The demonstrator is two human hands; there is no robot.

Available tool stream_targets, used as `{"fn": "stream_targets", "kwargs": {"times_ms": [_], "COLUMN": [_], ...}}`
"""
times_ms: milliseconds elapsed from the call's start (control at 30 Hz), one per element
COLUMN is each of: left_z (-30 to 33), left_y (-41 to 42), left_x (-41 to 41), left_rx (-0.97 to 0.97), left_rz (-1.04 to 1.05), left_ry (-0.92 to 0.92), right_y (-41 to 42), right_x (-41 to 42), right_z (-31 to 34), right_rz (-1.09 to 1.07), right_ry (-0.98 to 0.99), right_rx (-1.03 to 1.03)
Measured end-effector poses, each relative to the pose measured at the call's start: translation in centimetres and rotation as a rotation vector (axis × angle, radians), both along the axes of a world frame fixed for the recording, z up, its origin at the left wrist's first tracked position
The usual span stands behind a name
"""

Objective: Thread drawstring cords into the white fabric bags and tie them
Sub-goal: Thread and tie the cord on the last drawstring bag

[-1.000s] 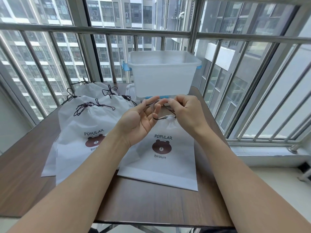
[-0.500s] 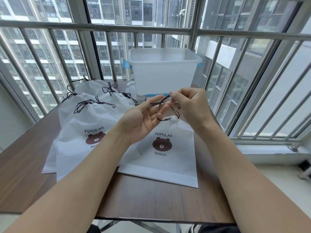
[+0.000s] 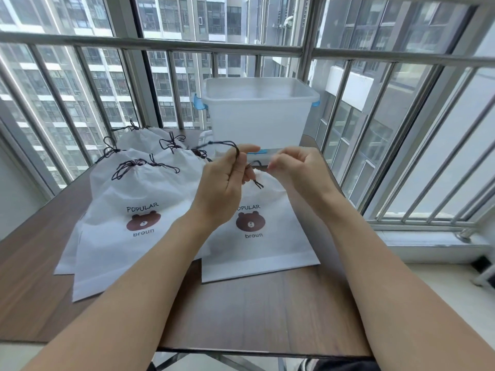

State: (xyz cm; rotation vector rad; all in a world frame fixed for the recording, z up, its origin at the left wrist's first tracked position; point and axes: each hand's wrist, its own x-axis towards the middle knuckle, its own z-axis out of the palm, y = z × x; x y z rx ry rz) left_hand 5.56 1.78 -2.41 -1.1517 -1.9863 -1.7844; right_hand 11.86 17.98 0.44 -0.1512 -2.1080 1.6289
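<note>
Pinched between the curled fingers of the left hand [image 3: 222, 183] and the right hand [image 3: 292, 170] is a dark cord [image 3: 235, 149], held up in the middle of the frame. Its loose ends hang over the top of a white bag [image 3: 267, 253] that is laid flat on the brown table [image 3: 267, 311]. More tied bags [image 3: 128, 210] are piled at the left. A clear plastic box [image 3: 257, 113] is set behind the hands.
</note>
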Motion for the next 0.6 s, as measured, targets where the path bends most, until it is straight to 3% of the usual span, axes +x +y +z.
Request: {"fn": "stream_targets", "kwargs": {"times_ms": [67,200,367,600], "left_z": [0.0,0.1,0.0,0.6], "left_y": [0.0,0.3,0.3,1.0], "left_x": [0.1,0.6,0.3,1.2], "left_rx": [0.007,0.084,0.078,0.218], "left_rz": [-0.004,-0.043,0.063,-0.275], "left_ry": [0.051,-0.008,0.091,-0.351], "right_y": [-0.3,-1.4,-2.0,-1.6], "right_x": [-0.4,-0.6,-0.5,-1.1], "right_z": [-0.2,-1.1,-0.8,-1.4], "right_rz": [0.113,0.176,0.232,0.298], "right_ry": [0.02,-0.032,-0.04,-0.195], "right_rx": [-0.119,0.048,-0.113,-0.176]}}
